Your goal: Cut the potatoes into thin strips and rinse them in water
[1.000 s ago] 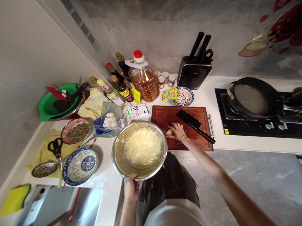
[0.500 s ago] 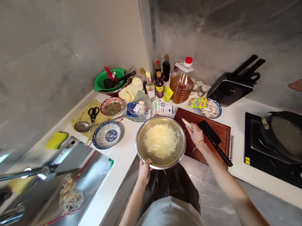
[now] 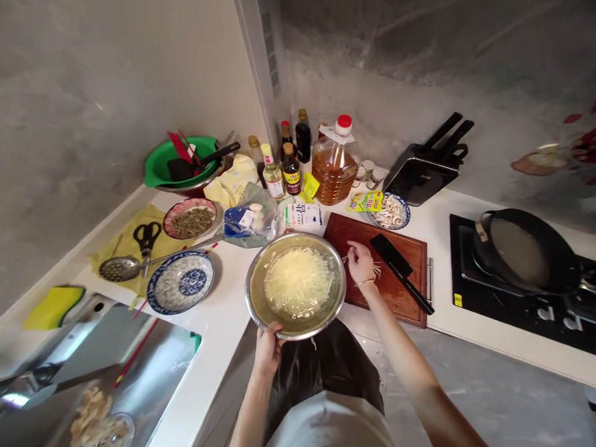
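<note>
My left hand grips the near rim of a round metal bowl, thumb over the edge. Pale potato shreds lie in liquid inside it. Just right of the bowl, my right hand is low over the wooden cutting board, fingers curled together. A thin pale shred shows at its fingertips; most of what it holds is hidden. More shreds lie beside that hand on the board. A black cleaver rests on the board to the right, its handle toward me.
A blue-patterned plate, a skimmer and scissors lie left, by the sink. Bottles and an oil jug stand behind. Sliced mushrooms fill a plate. A black pan sits on the stove at right.
My right hand has drawn left and toward the bowl, close over the board; the pale piece it held up no longer shows clearly. My left hand keeps the bowl. The view has turned right.
</note>
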The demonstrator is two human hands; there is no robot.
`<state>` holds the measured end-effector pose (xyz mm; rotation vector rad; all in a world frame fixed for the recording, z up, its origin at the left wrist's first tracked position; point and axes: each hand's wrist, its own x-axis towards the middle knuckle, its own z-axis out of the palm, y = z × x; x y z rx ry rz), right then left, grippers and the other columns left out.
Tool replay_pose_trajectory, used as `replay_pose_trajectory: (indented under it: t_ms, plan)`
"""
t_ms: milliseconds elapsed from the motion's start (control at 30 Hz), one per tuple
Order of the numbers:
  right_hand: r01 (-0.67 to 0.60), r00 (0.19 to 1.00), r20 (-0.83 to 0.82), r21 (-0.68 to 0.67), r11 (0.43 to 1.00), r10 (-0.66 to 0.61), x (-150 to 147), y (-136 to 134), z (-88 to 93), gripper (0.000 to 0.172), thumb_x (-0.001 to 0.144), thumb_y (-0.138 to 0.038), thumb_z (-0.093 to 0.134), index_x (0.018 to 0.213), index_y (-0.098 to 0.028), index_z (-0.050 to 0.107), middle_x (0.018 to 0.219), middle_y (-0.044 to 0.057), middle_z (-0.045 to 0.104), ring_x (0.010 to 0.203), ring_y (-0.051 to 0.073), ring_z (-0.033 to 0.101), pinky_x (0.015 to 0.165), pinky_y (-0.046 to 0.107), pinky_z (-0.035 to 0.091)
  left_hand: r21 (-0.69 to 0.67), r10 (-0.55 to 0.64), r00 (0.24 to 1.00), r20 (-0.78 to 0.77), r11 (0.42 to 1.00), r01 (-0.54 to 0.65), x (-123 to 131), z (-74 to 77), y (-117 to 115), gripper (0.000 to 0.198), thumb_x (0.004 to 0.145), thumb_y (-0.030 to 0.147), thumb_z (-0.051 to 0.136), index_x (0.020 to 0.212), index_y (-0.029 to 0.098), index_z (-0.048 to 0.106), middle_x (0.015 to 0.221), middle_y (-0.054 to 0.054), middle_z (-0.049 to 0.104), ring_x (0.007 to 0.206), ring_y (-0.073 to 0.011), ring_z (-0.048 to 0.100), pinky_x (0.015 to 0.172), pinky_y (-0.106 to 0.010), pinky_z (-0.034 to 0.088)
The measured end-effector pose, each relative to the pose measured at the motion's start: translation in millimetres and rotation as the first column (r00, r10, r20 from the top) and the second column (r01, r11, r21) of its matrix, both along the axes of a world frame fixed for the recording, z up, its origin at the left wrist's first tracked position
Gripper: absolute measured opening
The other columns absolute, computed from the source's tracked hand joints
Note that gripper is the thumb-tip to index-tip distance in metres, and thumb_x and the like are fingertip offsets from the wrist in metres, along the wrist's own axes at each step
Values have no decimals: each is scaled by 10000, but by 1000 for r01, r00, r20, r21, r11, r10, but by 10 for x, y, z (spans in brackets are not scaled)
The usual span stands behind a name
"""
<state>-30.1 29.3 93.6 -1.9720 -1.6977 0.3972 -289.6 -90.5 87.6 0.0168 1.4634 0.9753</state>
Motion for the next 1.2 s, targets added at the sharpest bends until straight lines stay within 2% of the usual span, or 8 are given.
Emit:
replay_pose_trajectory:
  t_ms: [133, 267, 400, 500, 667, 833, 1033, 1200]
  plan:
    - [237, 969, 119, -207, 949, -216, 239, 99, -515, 623, 881, -410, 381, 1373, -29, 346, 1419, 223, 349, 1338, 302, 281, 1052, 499, 264, -10, 12, 1000, -12, 1000, -13, -81, -85, -7, 192, 581, 61, 571, 743, 144, 510, 540, 44, 557, 419, -86, 534, 429, -196, 502]
    - [-18, 987, 153, -176, 984, 46, -47, -49, -819, 645, 853, -408, 460, 1416, -129, 314, 1501, 137, 212, 1395, 280, 127, 1110, 503, 117, -81, -2, 1000, -20, 997, 1, -155, -75, 57, 146, 601, 31, 547, 702, 133, 520, 547, 23, 585, 445, -93, 554, 437, -185, 512]
    - [-240, 964, 72, -185, 953, 257, -8, -245, -931, 432, 907, -229, 358, 1323, -193, 468, 1424, 37, 403, 1352, 167, 283, 1128, 395, 198, -122, -15, 998, -58, 992, 8, -184, -55, 114, 155, 615, -2, 513, 707, 120, 540, 576, 2, 613, 471, -100, 572, 453, -184, 523]
    - [-268, 959, 34, -199, 943, 280, 353, -434, -957, 421, 918, -146, 279, 1226, -192, 562, 1316, 19, 533, 1276, 122, 408, 1115, 338, 254, -109, -33, 998, -50, 994, 27, -186, -55, 113, 177, 630, -3, 497, 748, 115, 558, 625, -15, 638, 514, -112, 600, 492, -197, 540]
    - [15, 997, 79, -69, 997, -10, 831, -699, -921, 470, 933, -356, 322, 1297, -108, 485, 1375, 107, 458, 1382, 206, 205, 1119, 452, 213, -158, -21, 999, -37, 987, 15, -160, 2, 99, 138, 648, 13, 508, 722, 122, 549, 577, -4, 612, 471, -103, 582, 473, -184, 521]
    - [139, 984, 125, -93, 986, -127, 453, -571, -956, 847, 844, -569, 405, 1438, -16, 162, 1492, 190, 204, 1401, 262, 82, 1110, 485, 171, -198, -15, 999, -36, 980, 7, -120, 73, 109, 151, 656, 23, 504, 748, 133, 551, 555, 1, 601, 455, -110, 582, 458, -189, 517]
    - [-56, 984, 159, -124, 991, 76, 8, -302, -842, 735, 858, -535, 385, 1430, -94, 245, 1487, 155, 233, 1386, 255, 124, 1106, 449, 125, -149, 11, 1000, -20, 989, -14, -109, 65, 108, 176, 647, 8, 498, 772, 123, 544, 557, 5, 611, 446, -101, 574, 454, -186, 528]
    - [181, 948, 285, -109, 977, -144, 315, -337, -714, 856, 741, -687, 474, 1320, -61, 393, 1298, 218, 437, 1218, 329, 348, 995, 477, 274, -133, 2, 1000, -7, 991, -3, -120, 42, 96, 158, 657, -8, 489, 741, 120, 529, 548, -4, 610, 432, -102, 570, 444, -186, 527]
